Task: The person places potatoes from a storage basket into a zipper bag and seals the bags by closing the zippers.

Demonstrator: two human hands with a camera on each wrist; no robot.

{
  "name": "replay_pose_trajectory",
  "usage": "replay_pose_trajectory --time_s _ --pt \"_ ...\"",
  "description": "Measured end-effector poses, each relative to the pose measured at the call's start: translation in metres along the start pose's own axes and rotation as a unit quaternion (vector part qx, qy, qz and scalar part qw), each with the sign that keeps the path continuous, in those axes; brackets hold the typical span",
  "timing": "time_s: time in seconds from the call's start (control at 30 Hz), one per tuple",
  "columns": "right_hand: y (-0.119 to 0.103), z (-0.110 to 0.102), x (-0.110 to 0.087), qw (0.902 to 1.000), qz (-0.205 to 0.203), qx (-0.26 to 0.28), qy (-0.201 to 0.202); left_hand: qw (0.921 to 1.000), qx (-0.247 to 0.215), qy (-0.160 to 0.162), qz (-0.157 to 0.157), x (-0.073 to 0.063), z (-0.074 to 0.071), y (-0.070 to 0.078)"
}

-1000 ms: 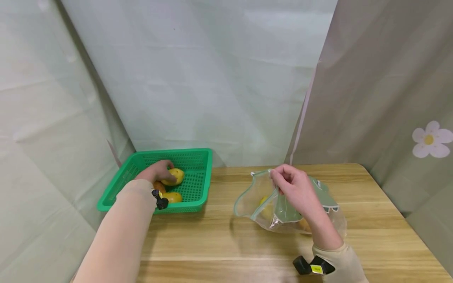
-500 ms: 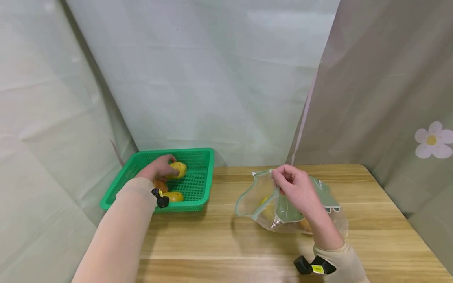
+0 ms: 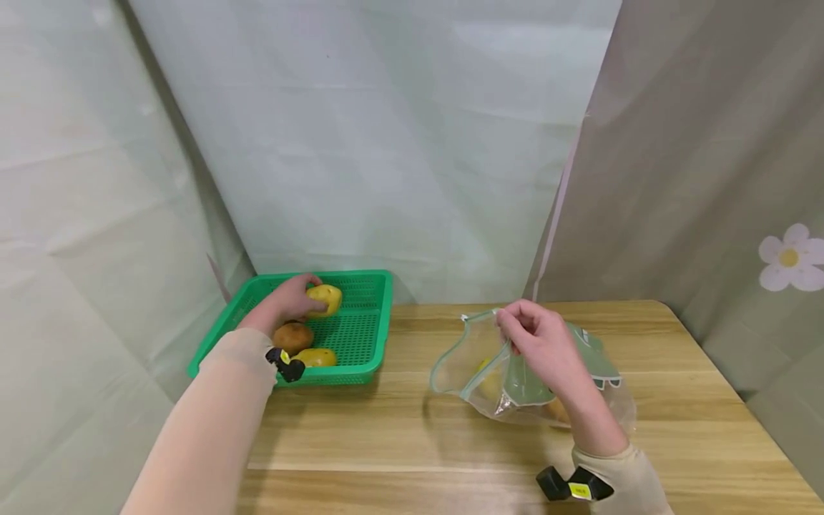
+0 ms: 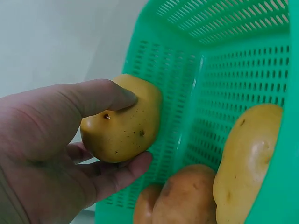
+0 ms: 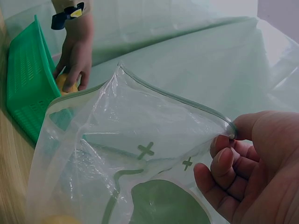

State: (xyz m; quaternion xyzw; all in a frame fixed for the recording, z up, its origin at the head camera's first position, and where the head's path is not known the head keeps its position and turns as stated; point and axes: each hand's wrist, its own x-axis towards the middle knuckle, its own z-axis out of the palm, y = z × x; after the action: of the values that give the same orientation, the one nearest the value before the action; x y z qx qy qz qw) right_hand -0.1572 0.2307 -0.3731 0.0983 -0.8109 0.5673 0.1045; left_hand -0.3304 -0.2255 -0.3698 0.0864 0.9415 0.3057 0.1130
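Observation:
My left hand (image 3: pixel 291 299) grips a yellow potato (image 4: pixel 126 123) over the green basket (image 3: pixel 380 336), thumb on top and fingers beneath, as the left wrist view shows. Below it in the basket lie a brown potato (image 3: pixel 293 337) and another yellow potato (image 3: pixel 317 357); the left wrist view shows a further brown one (image 4: pixel 147 205) partly hidden at the edge. On the right, my right hand (image 3: pixel 537 336) pinches the rim of a clear zip bag (image 5: pixel 154 116) with a green print. The bag's mouth gapes toward the left. Inside it are a yellow potato (image 3: pixel 491 380) and a brownish one (image 3: pixel 556 410).
The wooden table (image 3: pixel 360 443) carries the basket at the back left and the bag at the right. Pale cloth (image 3: pixel 399 143) hangs close behind the basket and along the left side. A grey curtain with a flower (image 3: pixel 790 257) hangs at the right.
My left hand has lifted the yellow potato slightly upward in the basket, uncovering more of the brown potato below. My right hand stays at the bag's rim.

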Motion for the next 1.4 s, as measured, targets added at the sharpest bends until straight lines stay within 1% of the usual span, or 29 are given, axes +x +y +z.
replay_pose_trajectory --time_s 0.17,0.4,0.5,0.67,0.83,0.97,1.1,1.23,1.4 --pt "0.001 -0.001 0.0 1.0 0.001 -0.007 0.0 0.9993 -0.019 0.024 0.023 -0.009 0.001 0.008" --pt "0.001 -0.002 -0.001 0.9999 0.002 -0.011 0.0 0.9963 -0.033 0.067 0.041 -0.013 0.005 0.014" --pt "0.002 -0.003 -0.001 0.9999 0.0 -0.013 -0.001 0.9946 -0.045 0.083 0.042 -0.016 0.007 0.02" --pt "0.004 -0.004 0.0 0.9999 -0.002 -0.015 -0.001 0.9904 -0.07 0.103 0.06 -0.027 0.013 0.035" --pt "0.004 -0.004 0.0 0.9998 -0.007 -0.017 -0.001 0.9853 -0.094 0.117 0.082 -0.041 0.022 0.053" --pt "0.003 -0.004 0.0 0.9998 -0.006 -0.018 0.001 0.982 -0.087 0.133 0.102 -0.051 0.028 0.066" --pt "0.002 -0.004 0.0 0.9999 -0.004 -0.015 0.002 0.9784 -0.087 0.146 0.118 -0.058 0.035 0.077" --pt "0.001 -0.004 -0.001 0.9999 -0.003 -0.011 0.002 0.9754 -0.107 0.144 0.127 -0.063 0.047 0.085" --pt "0.001 -0.004 -0.001 0.9999 -0.002 -0.012 0.002 0.9717 -0.131 0.139 0.139 -0.066 0.065 0.092"
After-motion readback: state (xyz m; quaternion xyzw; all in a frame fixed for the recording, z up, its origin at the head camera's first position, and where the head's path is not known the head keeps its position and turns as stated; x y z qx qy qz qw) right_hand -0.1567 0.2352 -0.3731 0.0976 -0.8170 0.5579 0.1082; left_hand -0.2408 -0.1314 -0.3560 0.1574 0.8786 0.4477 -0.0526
